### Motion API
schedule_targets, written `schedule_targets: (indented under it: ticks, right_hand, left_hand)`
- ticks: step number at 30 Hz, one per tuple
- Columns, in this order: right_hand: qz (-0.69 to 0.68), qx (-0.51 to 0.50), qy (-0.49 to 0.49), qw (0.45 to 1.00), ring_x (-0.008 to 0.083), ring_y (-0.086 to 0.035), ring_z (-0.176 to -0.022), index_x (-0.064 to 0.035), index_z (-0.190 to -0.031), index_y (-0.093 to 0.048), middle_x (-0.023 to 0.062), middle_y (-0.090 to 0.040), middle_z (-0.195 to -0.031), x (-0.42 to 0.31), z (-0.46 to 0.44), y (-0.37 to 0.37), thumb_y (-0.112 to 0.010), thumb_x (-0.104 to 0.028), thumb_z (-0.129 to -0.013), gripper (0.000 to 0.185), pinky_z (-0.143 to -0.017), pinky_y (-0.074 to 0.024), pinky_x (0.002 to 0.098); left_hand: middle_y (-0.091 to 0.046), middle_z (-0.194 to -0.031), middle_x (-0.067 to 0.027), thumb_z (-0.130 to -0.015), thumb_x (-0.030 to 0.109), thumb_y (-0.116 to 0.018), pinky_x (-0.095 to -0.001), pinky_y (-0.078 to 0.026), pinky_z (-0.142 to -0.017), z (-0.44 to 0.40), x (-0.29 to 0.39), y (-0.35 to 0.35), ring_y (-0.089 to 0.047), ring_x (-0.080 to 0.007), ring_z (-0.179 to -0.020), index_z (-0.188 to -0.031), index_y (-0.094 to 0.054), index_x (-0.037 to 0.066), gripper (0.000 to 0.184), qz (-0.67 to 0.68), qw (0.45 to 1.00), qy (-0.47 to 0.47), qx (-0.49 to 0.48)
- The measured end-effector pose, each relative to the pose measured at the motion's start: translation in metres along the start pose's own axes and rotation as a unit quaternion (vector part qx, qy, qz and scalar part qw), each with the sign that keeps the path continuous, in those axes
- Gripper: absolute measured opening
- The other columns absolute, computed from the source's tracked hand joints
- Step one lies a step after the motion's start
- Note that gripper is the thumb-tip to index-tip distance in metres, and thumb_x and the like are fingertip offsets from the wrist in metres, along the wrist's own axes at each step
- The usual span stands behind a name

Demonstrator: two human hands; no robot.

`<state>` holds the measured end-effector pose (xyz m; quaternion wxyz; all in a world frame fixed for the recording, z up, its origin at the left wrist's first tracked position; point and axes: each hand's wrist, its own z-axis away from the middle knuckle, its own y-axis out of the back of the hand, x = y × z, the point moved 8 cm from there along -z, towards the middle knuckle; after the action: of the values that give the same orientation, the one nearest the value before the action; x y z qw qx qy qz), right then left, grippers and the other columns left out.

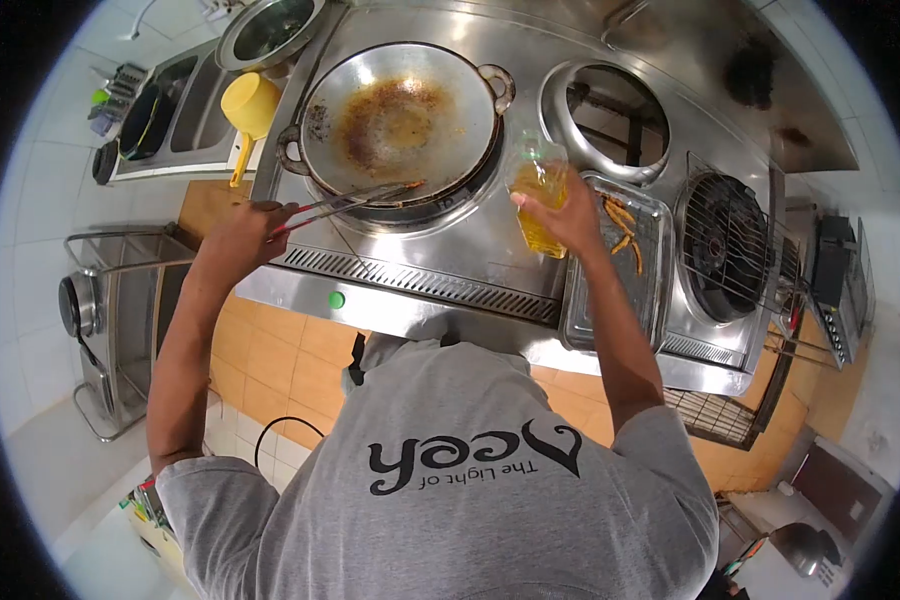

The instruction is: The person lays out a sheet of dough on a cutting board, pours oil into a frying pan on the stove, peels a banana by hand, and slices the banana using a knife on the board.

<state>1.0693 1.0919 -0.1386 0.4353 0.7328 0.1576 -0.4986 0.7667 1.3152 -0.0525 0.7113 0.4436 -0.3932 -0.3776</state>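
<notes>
My left hand (243, 238) is closed round the red handles of a pair of metal tongs (342, 203). Their tips reach over the near rim of a large wok (335, 100), which has brown stains and residue in its bowl. In my right hand (567, 218) is a clear plastic bottle of yellow oil (538, 190), held just right of the wok above the steel stove top. Its green end points away from me. Beyond my right wrist, several browned fried strips (621, 222) lie in a rectangular metal tray (655, 285).
A metal burner ring (553, 125) stands behind the tray. Farther right, a wire grill rack (730, 235) covers another burner. At the upper left are a yellow dipper (250, 105), a metal bowl (232, 45) and a sink (202, 110). A steel trolley (125, 320) stands left.
</notes>
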Motion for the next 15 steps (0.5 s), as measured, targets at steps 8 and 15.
schedule_targets:
  ticks: [8,15]
  right_hand:
    - [0.227,-0.126,0.021,0.965,0.0388,-0.064,-0.087,0.0034,-0.103,-0.059,0.0239,-0.065,-0.091,0.000,-0.048,-0.023,-0.076,-0.055,-0.066,0.071,-0.078,-0.0490,0.0428]
    - [0.301,-0.226,0.005,0.927,0.0393,-0.064,-0.084,0.0038,-0.098,-0.060,0.0240,-0.065,-0.084,0.006,-0.070,-0.046,-0.073,-0.060,-0.064,0.074,-0.076,-0.0488,0.0453]
  left_hand:
    - [-0.064,-0.079,-0.0121,-0.070,0.005,-0.064,-0.0403,-0.051,-0.064,-0.004,-0.001,0.020,-0.063,-0.0305,-0.070,-0.108,-0.064,0.006,0.038,-0.044,0.993,-0.070,0.080]
    - [-0.066,-0.096,-0.0177,-0.070,0.005,-0.067,-0.0418,-0.051,-0.073,0.005,-0.044,0.012,-0.063,-0.0361,-0.083,-0.118,-0.061,0.008,0.048,0.035,0.997,-0.005,0.063]
